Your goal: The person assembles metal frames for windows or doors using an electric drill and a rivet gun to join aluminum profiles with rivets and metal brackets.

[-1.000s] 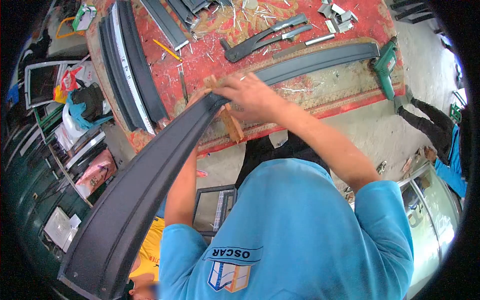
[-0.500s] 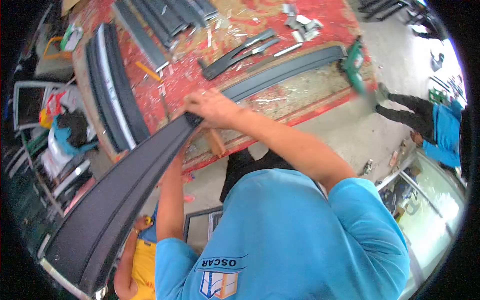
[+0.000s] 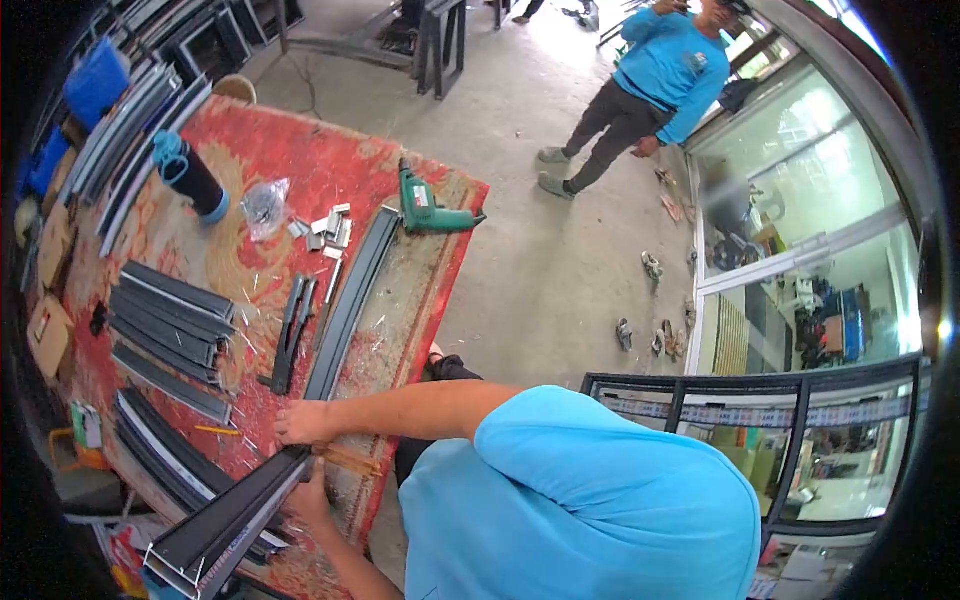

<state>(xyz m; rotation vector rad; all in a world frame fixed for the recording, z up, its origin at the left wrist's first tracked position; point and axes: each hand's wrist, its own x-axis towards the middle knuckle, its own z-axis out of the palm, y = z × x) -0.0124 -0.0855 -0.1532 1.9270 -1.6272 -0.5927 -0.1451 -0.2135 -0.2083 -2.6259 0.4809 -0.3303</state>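
Long curved dark aluminium profile (image 3: pixel 340 305) on red-covered counter (image 3: pixel 440 270); right hand (image 3: pixel 300 423) gripping it on top, left hand (image 3: pixel 312 497) clasping underneath.

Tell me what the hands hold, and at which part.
Both hands, right and left, grip the long dark profile where it bends, near the table edge.

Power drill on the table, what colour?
Green, with a dark chuck; the power drill shows in the head view.

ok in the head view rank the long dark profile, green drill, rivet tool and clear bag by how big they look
1. long dark profile, by far the longest
2. rivet tool
3. green drill
4. clear bag
Rivet tool and drill look close; lens bending makes that pair unsure.
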